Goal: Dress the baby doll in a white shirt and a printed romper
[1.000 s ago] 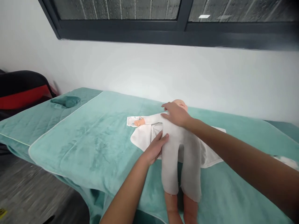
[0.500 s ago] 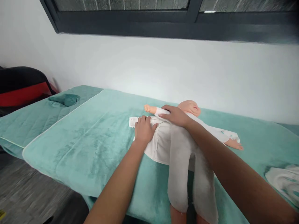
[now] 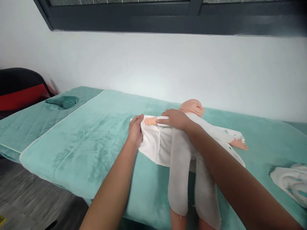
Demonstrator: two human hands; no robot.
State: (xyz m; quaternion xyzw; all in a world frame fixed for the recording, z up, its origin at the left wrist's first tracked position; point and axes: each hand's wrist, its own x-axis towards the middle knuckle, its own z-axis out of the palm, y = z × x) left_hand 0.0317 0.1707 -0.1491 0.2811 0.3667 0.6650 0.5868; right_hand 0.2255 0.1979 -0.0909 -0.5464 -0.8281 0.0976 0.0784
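Observation:
A baby doll (image 3: pixel 192 107) lies on its back on the teal-covered bed (image 3: pixel 96 143), its legs in whitish trousers (image 3: pixel 178 172) pointing toward me. Under it a white baby top (image 3: pixel 151 143) is spread open. My left hand (image 3: pixel 136 130) is closed on the left edge of this top, fingers pinching the cloth. My right hand (image 3: pixel 176 118) holds the doll's sleeved arm near the wrist, across its side. The doll's small hand (image 3: pixel 150 121) rests over the white cloth between my hands. Its other arm (image 3: pixel 238 143) stretches out to the right.
A crumpled white cloth with green print (image 3: pixel 291 182) lies at the right. At the left end, the bed has a face hole (image 3: pixel 63 101). A black and red chair (image 3: pixel 22 92) stands beyond it. White wall (image 3: pixel 144 64) and a dark window frame (image 3: pixel 120 19) run behind.
My left hand has gone from lying on the cloth to gripping its edge, lifted slightly. The doll's arm has come down toward me with my right hand.

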